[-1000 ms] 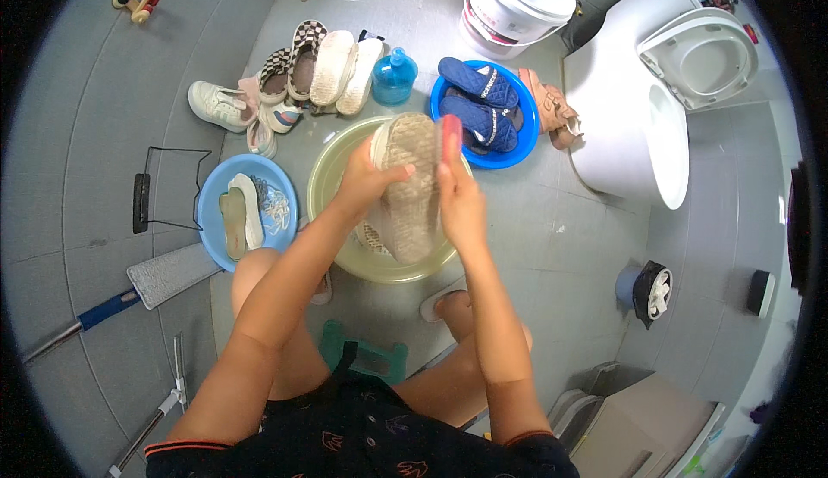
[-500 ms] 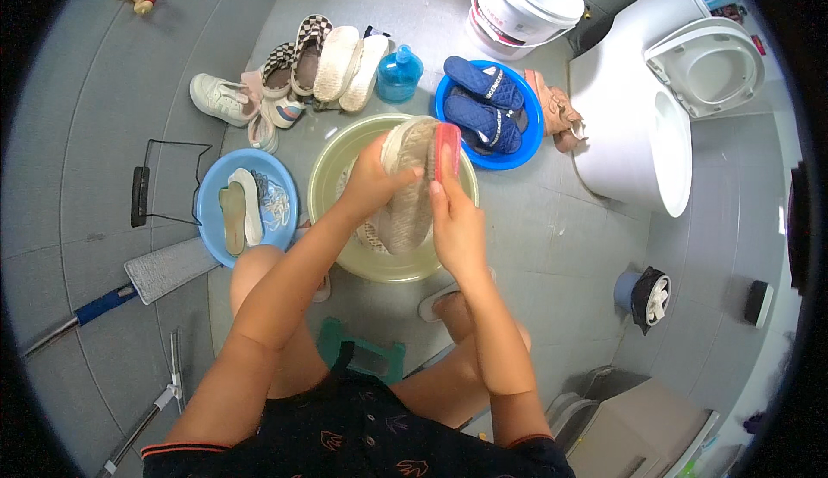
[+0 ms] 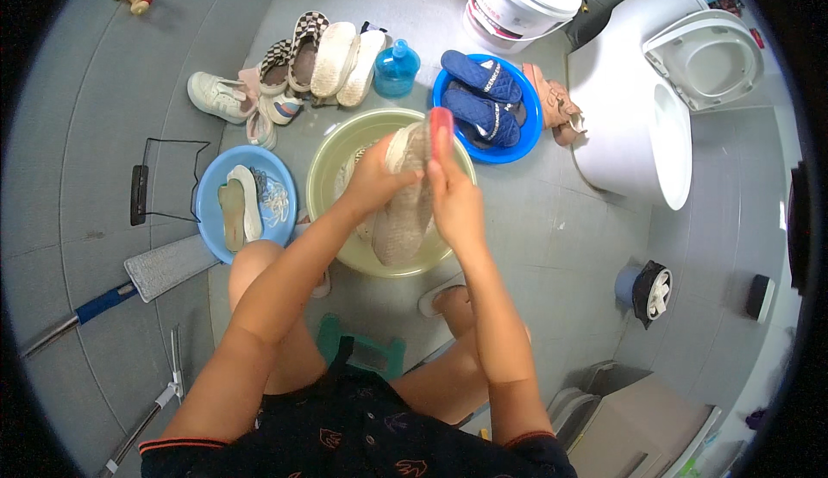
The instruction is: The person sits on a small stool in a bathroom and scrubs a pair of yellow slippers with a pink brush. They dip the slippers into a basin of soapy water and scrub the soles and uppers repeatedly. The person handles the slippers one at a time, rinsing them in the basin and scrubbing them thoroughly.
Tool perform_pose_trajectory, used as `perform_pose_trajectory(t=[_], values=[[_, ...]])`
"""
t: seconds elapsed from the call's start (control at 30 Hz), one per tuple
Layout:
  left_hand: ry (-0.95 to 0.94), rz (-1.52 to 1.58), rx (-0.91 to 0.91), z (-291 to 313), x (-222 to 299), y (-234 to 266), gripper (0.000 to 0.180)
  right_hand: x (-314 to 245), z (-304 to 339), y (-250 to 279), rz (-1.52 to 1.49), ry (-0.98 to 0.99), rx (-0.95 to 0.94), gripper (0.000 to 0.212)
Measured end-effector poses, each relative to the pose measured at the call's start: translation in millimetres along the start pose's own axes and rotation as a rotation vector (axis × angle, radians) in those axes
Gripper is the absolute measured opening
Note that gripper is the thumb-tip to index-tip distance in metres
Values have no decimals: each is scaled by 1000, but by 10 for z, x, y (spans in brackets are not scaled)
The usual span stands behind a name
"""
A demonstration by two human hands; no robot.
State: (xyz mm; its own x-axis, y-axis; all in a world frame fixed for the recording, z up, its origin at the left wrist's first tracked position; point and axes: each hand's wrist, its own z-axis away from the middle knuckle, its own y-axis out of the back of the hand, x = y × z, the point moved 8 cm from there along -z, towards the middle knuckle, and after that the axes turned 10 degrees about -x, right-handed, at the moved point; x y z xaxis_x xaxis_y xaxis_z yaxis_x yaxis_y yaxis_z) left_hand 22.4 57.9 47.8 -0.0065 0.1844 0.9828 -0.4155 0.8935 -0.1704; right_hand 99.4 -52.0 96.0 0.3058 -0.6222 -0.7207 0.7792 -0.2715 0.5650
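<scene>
While the left hand (image 3: 376,180) clasps a pale shoe (image 3: 404,228) with its thumb across the sole, the right hand (image 3: 456,206) is closed around a red brush (image 3: 442,133) at the shoe's right edge. Tilted, that shoe is held up over a pale green basin (image 3: 324,173), between a light blue tub (image 3: 204,205) of insoles (image 3: 232,215) and laces (image 3: 275,200) and a darker blue tub (image 3: 536,124) holding navy slippers (image 3: 479,116).
</scene>
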Motion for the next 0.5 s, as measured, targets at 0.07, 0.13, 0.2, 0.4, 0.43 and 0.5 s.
perform_pose_trajectory(t=[0.07,0.13,0.2,0.4,0.43,0.5], values=[[16,48,-14,-31,-60,-31,54,-6,19,-13,-13,61,46,48],[25,70,26,-36,-85,2,55,-133,232,-220,10,131,66,45],[-13,23,6,-38,-48,48,56,-191,326,-252,97,168,75,46],[69,-72,-50,-5,-49,-46,60,-6,112,-17,76,133,142,49],[70,-32,-37,-2,-27,-50,61,-98,211,-93,66,254,176,50],[52,0,-24,-6,36,-29,61,-160,322,-150,92,301,169,50]])
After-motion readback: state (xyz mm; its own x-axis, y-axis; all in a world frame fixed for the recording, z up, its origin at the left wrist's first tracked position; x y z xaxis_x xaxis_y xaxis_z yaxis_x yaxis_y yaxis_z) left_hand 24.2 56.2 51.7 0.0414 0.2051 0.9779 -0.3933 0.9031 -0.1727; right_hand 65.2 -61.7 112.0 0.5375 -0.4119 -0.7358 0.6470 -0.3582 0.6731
